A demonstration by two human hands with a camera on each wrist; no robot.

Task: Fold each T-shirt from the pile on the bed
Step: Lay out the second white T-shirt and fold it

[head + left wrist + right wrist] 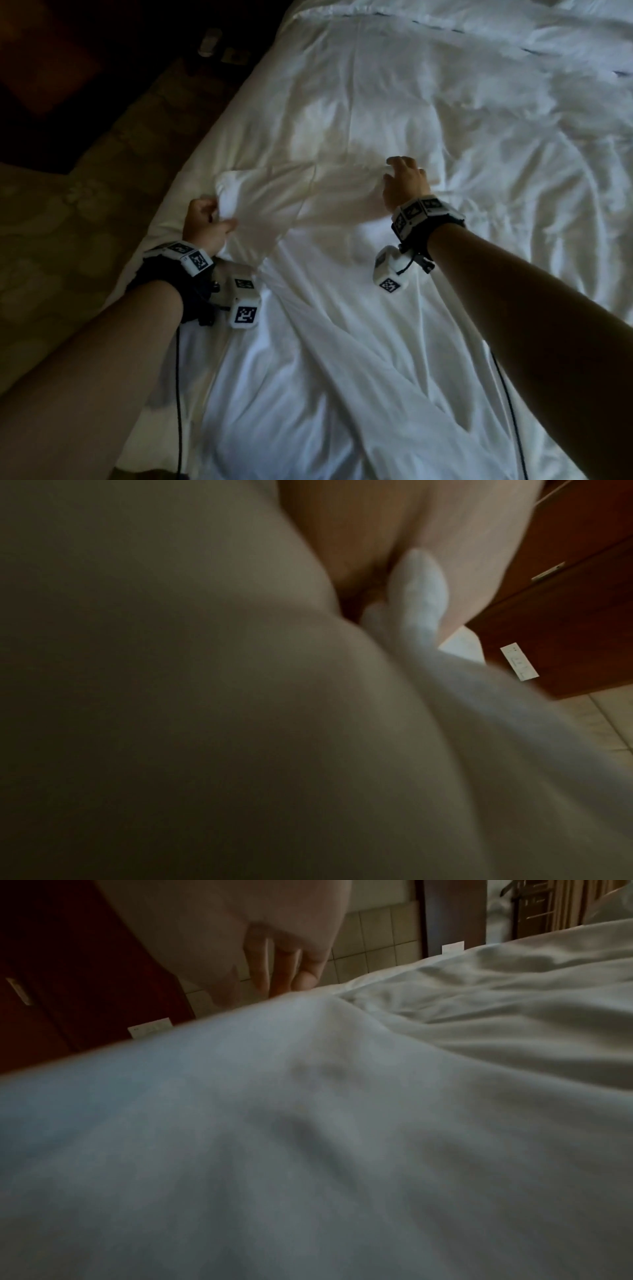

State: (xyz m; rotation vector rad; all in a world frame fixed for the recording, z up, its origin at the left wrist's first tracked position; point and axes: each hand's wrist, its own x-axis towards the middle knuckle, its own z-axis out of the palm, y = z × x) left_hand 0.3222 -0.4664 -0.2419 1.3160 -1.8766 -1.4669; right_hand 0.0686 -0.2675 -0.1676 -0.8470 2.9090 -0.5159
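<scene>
The white T-shirt [325, 308], soft and creased, lies spread lengthwise on the rumpled white bed [479, 120]. At its far end, the left hand [205, 224] pinches a bunched fold of fabric in a closed grip. The right hand [406, 185] grips the opposite corner, fingers curled onto the cloth.

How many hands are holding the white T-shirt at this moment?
2. The left hand grips the white T-shirt at its left corner, near the bed's edge. The right hand holds its right corner, further onto the bed. No other hand shows.
</scene>
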